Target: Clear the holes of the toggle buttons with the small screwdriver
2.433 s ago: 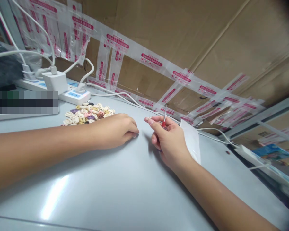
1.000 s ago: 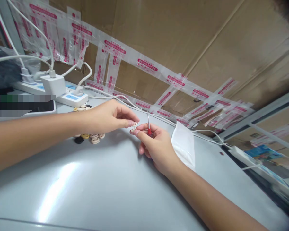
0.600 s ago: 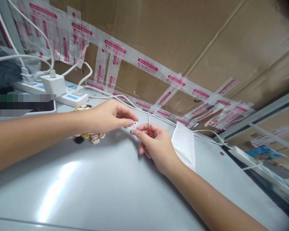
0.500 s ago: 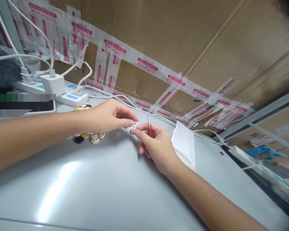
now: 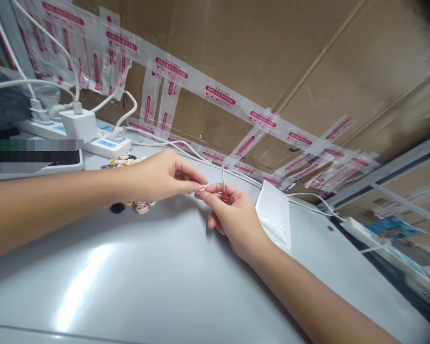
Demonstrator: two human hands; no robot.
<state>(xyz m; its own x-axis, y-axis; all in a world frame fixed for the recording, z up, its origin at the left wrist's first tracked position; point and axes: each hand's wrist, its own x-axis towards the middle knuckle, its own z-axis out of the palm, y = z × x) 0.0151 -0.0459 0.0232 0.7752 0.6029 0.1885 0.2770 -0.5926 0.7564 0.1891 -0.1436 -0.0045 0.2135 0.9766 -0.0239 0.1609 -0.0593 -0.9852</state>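
Between my two hands is a small beige oval piece with two holes, like a cord lock (image 5: pixel 201 190). My left hand (image 5: pixel 172 174) pinches it from the left with thumb and fingertips. From the right, the thumb and forefinger of my right hand (image 5: pixel 232 208) grip the same piece. A screwdriver (image 5: pixel 224 193) with a red collar is tucked in my right hand, its thin metal shaft pointing up and its handle mostly hidden by the fingers. Beneath and behind my left forearm lies a pile of similar cord locks (image 5: pixel 142 208), beige, yellow and black, partly covered by the arm.
A white plastic bag (image 5: pixel 273 217) lies right of my right hand. At the back left are a power strip (image 5: pixel 109 147) with a white charger (image 5: pixel 79 126) and cables. A taped cardboard box (image 5: pixel 215 52) stands behind the grey table (image 5: pixel 157 282). Another power strip (image 5: pixel 372 239) is at right.
The upper part in my left fingers, held just above the lower one before, has come down against it. My left hand has moved slightly right and down; the screwdriver stays in my right hand.
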